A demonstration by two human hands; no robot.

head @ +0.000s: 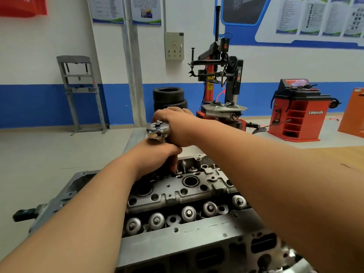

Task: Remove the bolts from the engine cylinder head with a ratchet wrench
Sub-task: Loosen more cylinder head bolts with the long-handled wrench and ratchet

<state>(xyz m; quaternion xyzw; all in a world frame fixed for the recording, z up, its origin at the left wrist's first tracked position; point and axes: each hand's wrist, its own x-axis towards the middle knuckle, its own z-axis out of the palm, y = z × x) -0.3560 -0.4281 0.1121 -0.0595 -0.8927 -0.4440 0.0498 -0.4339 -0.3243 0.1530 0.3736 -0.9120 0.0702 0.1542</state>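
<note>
The right hand gripped the ratchet wrench beside its chrome head; the left hand held it just below, over the cylinder head.

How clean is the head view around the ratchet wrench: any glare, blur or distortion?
Head view: the light is even; reflections glint on the chrome ratchet wrench; the cylinder head reads sharp; wide-angle distortion tilts the wall conduit.

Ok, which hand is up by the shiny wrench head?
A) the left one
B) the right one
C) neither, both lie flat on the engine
B: the right hand grips the ratchet wrench beside its shiny head, and the left hand grips it lower down, just above the cylinder head.
</note>
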